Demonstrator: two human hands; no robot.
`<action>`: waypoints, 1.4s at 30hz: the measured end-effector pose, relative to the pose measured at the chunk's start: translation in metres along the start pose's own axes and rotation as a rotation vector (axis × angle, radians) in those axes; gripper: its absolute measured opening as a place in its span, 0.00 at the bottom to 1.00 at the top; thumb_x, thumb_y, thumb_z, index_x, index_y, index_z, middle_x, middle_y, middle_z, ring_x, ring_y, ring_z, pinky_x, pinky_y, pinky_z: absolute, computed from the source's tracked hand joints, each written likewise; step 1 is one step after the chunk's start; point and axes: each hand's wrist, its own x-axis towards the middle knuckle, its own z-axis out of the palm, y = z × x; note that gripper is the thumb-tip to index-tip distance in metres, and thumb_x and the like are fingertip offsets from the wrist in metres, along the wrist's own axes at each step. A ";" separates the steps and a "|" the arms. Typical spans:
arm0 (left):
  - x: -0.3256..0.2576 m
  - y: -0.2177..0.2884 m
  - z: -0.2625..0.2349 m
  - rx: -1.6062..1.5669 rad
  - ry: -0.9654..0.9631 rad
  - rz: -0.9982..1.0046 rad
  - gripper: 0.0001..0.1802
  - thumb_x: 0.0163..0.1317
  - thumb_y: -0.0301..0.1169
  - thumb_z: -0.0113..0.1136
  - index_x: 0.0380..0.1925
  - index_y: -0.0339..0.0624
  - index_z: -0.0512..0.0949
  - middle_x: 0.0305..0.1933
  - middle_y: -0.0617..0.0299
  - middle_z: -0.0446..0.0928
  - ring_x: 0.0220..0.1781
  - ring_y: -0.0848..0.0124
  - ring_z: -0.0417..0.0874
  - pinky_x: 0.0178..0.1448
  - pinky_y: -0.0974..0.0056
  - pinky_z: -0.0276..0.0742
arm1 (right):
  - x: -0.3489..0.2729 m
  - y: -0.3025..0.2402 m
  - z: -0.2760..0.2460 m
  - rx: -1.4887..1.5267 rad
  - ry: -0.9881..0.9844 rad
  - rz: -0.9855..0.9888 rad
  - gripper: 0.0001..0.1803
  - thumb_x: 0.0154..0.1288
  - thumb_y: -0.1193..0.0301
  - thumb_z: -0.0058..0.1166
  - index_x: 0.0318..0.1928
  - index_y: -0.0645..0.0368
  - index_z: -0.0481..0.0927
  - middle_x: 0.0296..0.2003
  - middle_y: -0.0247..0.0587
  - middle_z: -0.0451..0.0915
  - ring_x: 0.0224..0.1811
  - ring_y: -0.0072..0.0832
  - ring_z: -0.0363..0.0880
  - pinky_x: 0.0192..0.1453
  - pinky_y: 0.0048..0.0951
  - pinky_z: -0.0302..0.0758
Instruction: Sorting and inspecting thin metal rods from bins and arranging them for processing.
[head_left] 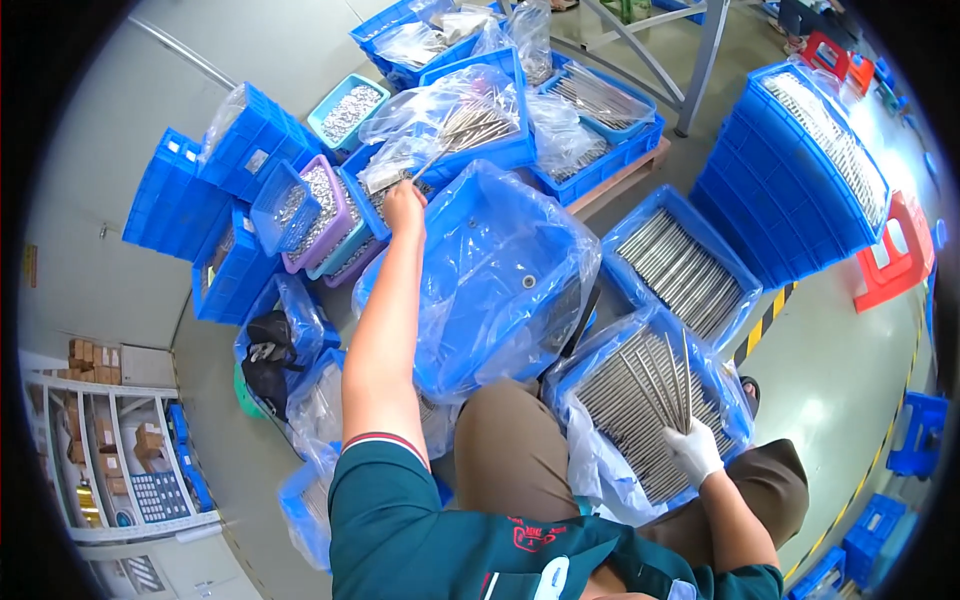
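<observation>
My left hand (405, 207), bare, reaches far forward over the edge of the blue crates. Its fingers are closed on the near end of a thin metal rod (431, 163), which points toward a bundle of rods (475, 125) in a plastic-lined crate. My right hand (693, 453) wears a white glove and grips several long metal rods (655, 380) by their lower ends, fanned out. Below them, a lined blue crate (735, 385) holds rows of similar rods (630, 425). Between my arms sits a large blue crate (470, 235) lined with clear plastic, a small round piece (529, 282) inside.
Another crate of rods (680, 265) stands beyond the right one, beside a tall stack of blue crates (790, 180). Small bins of metal parts (325, 205) crowd the left. A metal frame leg (705, 65) rises at the back. A red stool (895, 255) stands right.
</observation>
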 end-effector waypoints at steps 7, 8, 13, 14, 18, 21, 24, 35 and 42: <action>0.060 -0.013 0.099 -0.490 -0.237 -0.430 0.18 0.66 0.46 0.45 0.28 0.42 0.70 0.22 0.59 0.70 0.15 0.71 0.65 0.16 0.65 0.59 | 0.008 -0.022 -0.008 0.221 0.041 0.155 0.04 0.59 0.75 0.53 0.32 0.62 0.72 0.17 0.31 0.69 0.15 0.17 0.66 0.20 0.20 0.62; 0.063 -0.013 0.106 -0.565 -0.180 -0.448 0.19 0.66 0.45 0.44 0.29 0.40 0.70 0.22 0.59 0.70 0.14 0.71 0.65 0.16 0.66 0.59 | 0.005 -0.028 -0.009 0.249 0.042 0.170 0.04 0.60 0.75 0.52 0.33 0.61 0.72 0.17 0.30 0.68 0.14 0.17 0.64 0.18 0.19 0.61; 0.068 -0.025 0.087 -0.668 -0.163 -0.350 0.05 0.60 0.24 0.51 0.33 0.33 0.70 0.27 0.55 0.71 0.18 0.66 0.71 0.18 0.65 0.67 | 0.002 -0.030 -0.011 0.209 -0.011 0.183 0.04 0.61 0.74 0.52 0.34 0.60 0.72 0.17 0.30 0.69 0.14 0.17 0.65 0.16 0.18 0.60; 0.055 -0.030 0.084 -0.697 -0.199 -0.493 0.05 0.55 0.15 0.49 0.33 0.31 0.70 0.28 0.53 0.71 0.23 0.61 0.76 0.23 0.62 0.76 | 0.000 -0.029 -0.011 0.180 -0.016 0.204 0.04 0.61 0.74 0.53 0.35 0.60 0.72 0.17 0.30 0.69 0.14 0.17 0.65 0.16 0.18 0.60; -0.054 -0.007 0.082 -0.739 -0.398 -0.781 0.06 0.63 0.23 0.49 0.34 0.28 0.71 0.32 0.50 0.75 0.28 0.59 0.79 0.37 0.57 0.83 | -0.007 -0.019 -0.009 0.053 0.020 0.032 0.05 0.59 0.74 0.52 0.31 0.63 0.74 0.17 0.30 0.71 0.17 0.17 0.68 0.22 0.22 0.65; -0.139 0.020 0.066 -0.641 -0.715 -0.804 0.17 0.66 0.41 0.51 0.37 0.35 0.75 0.33 0.54 0.77 0.27 0.68 0.78 0.29 0.64 0.77 | -0.017 -0.023 -0.010 -0.132 0.070 -0.160 0.09 0.59 0.71 0.52 0.36 0.65 0.76 0.21 0.39 0.76 0.22 0.24 0.75 0.29 0.26 0.71; -0.203 0.042 0.046 -0.566 -0.948 -0.813 0.20 0.66 0.47 0.49 0.42 0.40 0.76 0.34 0.59 0.78 0.24 0.76 0.71 0.25 0.72 0.66 | -0.025 -0.030 -0.008 -0.321 0.128 -0.452 0.14 0.58 0.69 0.54 0.42 0.64 0.77 0.34 0.54 0.79 0.38 0.41 0.80 0.43 0.33 0.73; -0.322 0.074 0.051 -0.750 -0.981 -0.693 0.14 0.67 0.33 0.48 0.45 0.33 0.73 0.40 0.53 0.77 0.32 0.73 0.74 0.36 0.69 0.70 | -0.064 -0.025 -0.032 -0.054 0.078 -0.376 0.10 0.64 0.67 0.51 0.34 0.63 0.74 0.17 0.27 0.67 0.18 0.15 0.62 0.22 0.21 0.61; -0.338 0.090 0.047 -0.583 -1.138 -0.546 0.11 0.63 0.31 0.56 0.41 0.36 0.76 0.39 0.57 0.80 0.30 0.77 0.76 0.36 0.73 0.73 | -0.075 -0.017 -0.041 -0.002 0.031 -0.338 0.12 0.63 0.66 0.52 0.39 0.63 0.76 0.19 0.29 0.69 0.20 0.16 0.65 0.26 0.23 0.64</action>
